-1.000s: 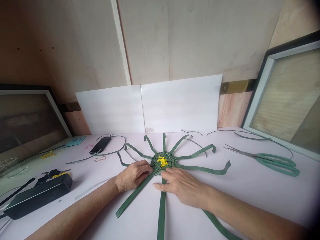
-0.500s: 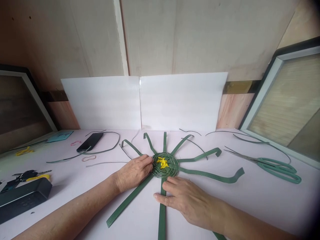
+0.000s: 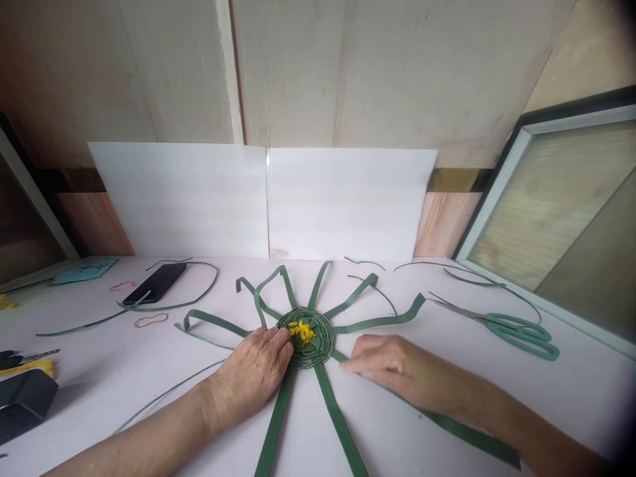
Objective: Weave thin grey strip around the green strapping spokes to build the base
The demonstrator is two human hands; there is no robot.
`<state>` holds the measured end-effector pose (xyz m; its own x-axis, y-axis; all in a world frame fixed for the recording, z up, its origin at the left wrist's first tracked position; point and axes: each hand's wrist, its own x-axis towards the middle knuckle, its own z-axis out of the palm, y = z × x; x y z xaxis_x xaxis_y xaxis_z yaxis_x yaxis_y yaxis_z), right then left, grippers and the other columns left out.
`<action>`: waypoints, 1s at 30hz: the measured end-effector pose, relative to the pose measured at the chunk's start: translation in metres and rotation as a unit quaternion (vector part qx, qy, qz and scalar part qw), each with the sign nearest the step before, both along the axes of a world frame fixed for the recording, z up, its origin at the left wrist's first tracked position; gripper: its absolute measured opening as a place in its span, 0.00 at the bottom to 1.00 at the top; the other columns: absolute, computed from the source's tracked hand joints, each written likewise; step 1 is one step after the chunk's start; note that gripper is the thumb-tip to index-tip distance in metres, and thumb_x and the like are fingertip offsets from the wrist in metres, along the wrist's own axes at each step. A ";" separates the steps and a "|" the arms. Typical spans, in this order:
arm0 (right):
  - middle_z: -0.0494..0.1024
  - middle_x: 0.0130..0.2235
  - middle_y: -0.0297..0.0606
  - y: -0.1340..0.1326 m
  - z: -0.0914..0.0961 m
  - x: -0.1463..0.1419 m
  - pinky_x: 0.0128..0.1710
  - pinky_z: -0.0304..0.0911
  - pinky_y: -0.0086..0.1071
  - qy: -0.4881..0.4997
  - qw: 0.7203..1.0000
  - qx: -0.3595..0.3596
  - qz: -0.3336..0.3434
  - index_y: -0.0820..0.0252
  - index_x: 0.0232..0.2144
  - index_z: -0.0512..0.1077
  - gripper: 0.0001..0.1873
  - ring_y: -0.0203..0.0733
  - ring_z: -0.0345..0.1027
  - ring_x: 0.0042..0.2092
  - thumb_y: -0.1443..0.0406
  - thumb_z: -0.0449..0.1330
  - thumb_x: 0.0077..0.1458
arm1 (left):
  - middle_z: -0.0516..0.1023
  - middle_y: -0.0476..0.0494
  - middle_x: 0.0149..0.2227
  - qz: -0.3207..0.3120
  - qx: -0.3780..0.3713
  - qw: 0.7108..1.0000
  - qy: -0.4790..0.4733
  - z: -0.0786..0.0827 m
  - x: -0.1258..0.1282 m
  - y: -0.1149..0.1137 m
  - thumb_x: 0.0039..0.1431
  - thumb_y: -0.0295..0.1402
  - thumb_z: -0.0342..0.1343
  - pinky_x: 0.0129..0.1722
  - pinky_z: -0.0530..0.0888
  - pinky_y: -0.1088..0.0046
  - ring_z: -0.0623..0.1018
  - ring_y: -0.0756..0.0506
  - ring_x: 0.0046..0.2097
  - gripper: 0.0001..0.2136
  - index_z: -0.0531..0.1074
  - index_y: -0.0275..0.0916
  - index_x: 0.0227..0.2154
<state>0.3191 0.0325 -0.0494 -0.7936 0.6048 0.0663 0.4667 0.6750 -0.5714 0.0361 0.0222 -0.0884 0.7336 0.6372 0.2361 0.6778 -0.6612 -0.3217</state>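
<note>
A round woven green base (image 3: 325, 341) with a yellow tie (image 3: 301, 331) at its centre lies flat on the white table. Flat green strips radiate from it, several of them bent at the far ends. My left hand (image 3: 261, 364) is closed on the base's left edge, its fingertips curled by the rim. To the right of the base, my right hand (image 3: 385, 361) is closed, with its fingers together on a green strip (image 3: 467, 432) that runs toward the lower right. The thin part under my right fingers is hidden.
Green-handled scissors (image 3: 519, 331) lie open at right. A black phone (image 3: 158, 281), a rubber band (image 3: 150, 320), a blue packet (image 3: 85, 271) and thin green strands (image 3: 84, 330) lie at left. A dark box (image 3: 24, 404) sits near left. White boards (image 3: 348, 205) stand behind.
The base with its strips has turned counter-clockwise. My right hand has moved from its lower edge out to the right-hand strip. My left hand stays at the left rim. The view has shifted rightward.
</note>
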 end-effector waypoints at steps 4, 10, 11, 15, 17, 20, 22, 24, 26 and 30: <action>0.76 0.38 0.37 0.017 0.027 0.042 0.43 0.67 0.36 0.029 0.991 -0.018 -0.130 0.52 0.46 0.77 0.17 0.41 0.70 0.41 0.55 0.52 0.65 | 0.71 0.38 0.34 0.021 0.022 0.999 -0.017 -0.005 0.006 -0.012 0.59 0.19 0.41 0.34 0.72 0.61 0.71 0.42 0.34 0.12 0.69 0.34 0.32; 0.77 0.39 0.38 0.012 0.036 0.053 0.38 0.70 0.36 0.134 0.945 0.183 -0.234 0.49 0.45 0.77 0.14 0.43 0.72 0.39 0.56 0.53 0.64 | 0.71 0.39 0.33 0.003 0.048 0.996 -0.070 -0.013 0.020 -0.024 0.56 0.19 0.42 0.34 0.72 0.62 0.71 0.42 0.33 0.10 0.67 0.36 0.32; 0.77 0.40 0.38 0.008 0.030 0.043 0.38 0.71 0.35 0.137 0.952 0.177 -0.208 0.49 0.46 0.76 0.14 0.42 0.72 0.40 0.59 0.52 0.65 | 0.71 0.39 0.34 -0.002 0.057 0.995 -0.077 -0.014 0.022 -0.026 0.57 0.19 0.42 0.34 0.72 0.62 0.71 0.42 0.33 0.10 0.67 0.36 0.32; 0.73 0.53 0.43 -0.008 -0.009 -0.008 0.54 0.67 0.36 0.105 0.978 0.162 -0.077 0.58 0.54 0.70 0.21 0.41 0.68 0.53 0.71 0.43 0.66 | 0.71 0.40 0.33 -0.009 0.085 0.992 -0.097 -0.018 0.026 -0.027 0.59 0.21 0.42 0.33 0.71 0.64 0.70 0.44 0.32 0.10 0.67 0.37 0.32; 0.65 0.61 0.45 -0.011 -0.028 -0.026 0.64 0.54 0.43 0.035 0.983 0.172 -0.051 0.61 0.59 0.66 0.22 0.45 0.57 0.62 0.70 0.49 0.64 | 0.71 0.42 0.32 -0.007 0.082 0.993 -0.088 -0.018 0.027 -0.028 0.59 0.20 0.41 0.32 0.70 0.65 0.70 0.44 0.31 0.10 0.66 0.38 0.30; 0.53 0.67 0.45 -0.010 -0.041 -0.035 0.68 0.45 0.44 -0.057 0.987 0.148 -0.038 0.65 0.64 0.57 0.27 0.48 0.46 0.67 0.63 0.52 0.65 | 0.71 0.43 0.32 0.007 0.079 0.996 -0.044 -0.015 0.028 -0.029 0.57 0.18 0.42 0.31 0.69 0.66 0.70 0.44 0.31 0.11 0.66 0.37 0.31; 0.51 0.67 0.46 -0.006 -0.040 -0.035 0.68 0.46 0.44 -0.081 0.986 0.141 -0.034 0.66 0.65 0.55 0.29 0.48 0.45 0.68 0.60 0.52 0.66 | 0.71 0.43 0.32 0.015 0.077 0.997 -0.016 -0.013 0.030 -0.031 0.55 0.18 0.43 0.31 0.69 0.67 0.70 0.44 0.31 0.10 0.66 0.37 0.32; 0.57 0.66 0.46 -0.002 -0.035 -0.038 0.68 0.44 0.47 -0.079 0.983 0.164 -0.021 0.63 0.63 0.59 0.26 0.48 0.49 0.66 0.62 0.52 0.66 | 0.71 0.43 0.31 0.014 0.074 0.997 -0.004 -0.011 0.032 -0.031 0.53 0.18 0.45 0.30 0.68 0.67 0.71 0.44 0.31 0.09 0.66 0.37 0.31; 0.65 0.62 0.45 0.003 -0.029 -0.045 0.68 0.41 0.50 -0.063 0.978 0.199 -0.023 0.60 0.60 0.64 0.21 0.47 0.56 0.63 0.66 0.50 0.66 | 0.71 0.44 0.30 0.011 0.075 0.997 -0.004 -0.010 0.033 -0.031 0.53 0.18 0.46 0.29 0.68 0.68 0.71 0.44 0.30 0.08 0.66 0.37 0.31; 0.59 0.65 0.49 0.014 -0.030 -0.064 0.68 0.42 0.50 -0.039 0.974 0.220 -0.030 0.67 0.61 0.61 0.23 0.49 0.51 0.66 0.68 0.49 0.66 | 0.71 0.45 0.29 0.004 0.080 0.997 -0.013 -0.012 0.033 -0.030 0.52 0.19 0.47 0.28 0.67 0.68 0.71 0.45 0.29 0.08 0.67 0.36 0.31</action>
<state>0.2555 0.0465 -0.0793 -0.7710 0.5766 0.2705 0.5430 0.8170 -0.1940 0.0689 -0.0079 -0.1002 0.7213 0.5952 0.3542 0.6920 -0.5972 -0.4057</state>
